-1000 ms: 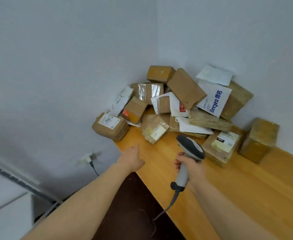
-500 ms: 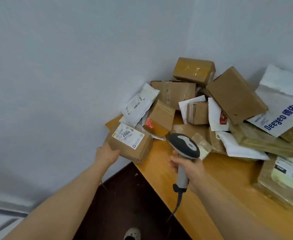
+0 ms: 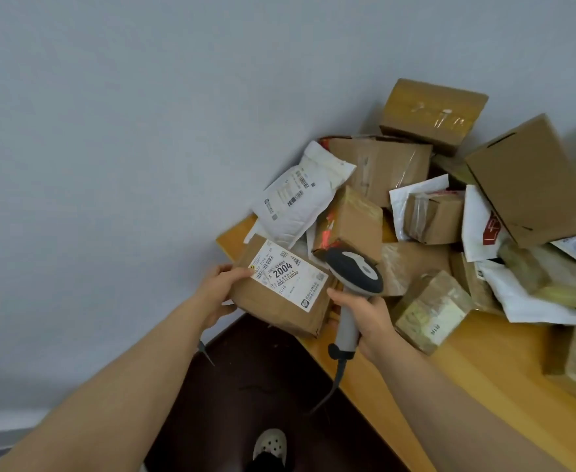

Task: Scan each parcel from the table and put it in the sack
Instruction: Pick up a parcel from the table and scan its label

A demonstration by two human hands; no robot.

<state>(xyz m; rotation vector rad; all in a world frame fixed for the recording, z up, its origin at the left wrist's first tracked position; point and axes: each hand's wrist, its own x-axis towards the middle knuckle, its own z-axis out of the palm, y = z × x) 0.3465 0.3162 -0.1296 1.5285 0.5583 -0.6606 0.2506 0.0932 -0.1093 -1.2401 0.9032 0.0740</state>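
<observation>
A brown cardboard parcel (image 3: 273, 303) with a white label reading 2004 sits at the table's left corner, partly over the edge. My left hand (image 3: 219, 290) grips its left end, thumb on the label. My right hand (image 3: 364, 316) holds the grey barcode scanner (image 3: 354, 277) by its handle, the head just right of the parcel's label. The scanner's cord hangs down past the table edge. No sack is in view.
A heap of brown boxes and white mailers (image 3: 416, 206) fills the corner of the wooden table (image 3: 484, 379) against the grey walls. A taped parcel (image 3: 431, 310) lies right of the scanner. Dark floor (image 3: 245, 386) and a shoe (image 3: 269, 444) lie below.
My left hand reached from the table edge to the 2004 parcel and took hold of it, drawing it toward me. The scanner moved closer to the parcel's label.
</observation>
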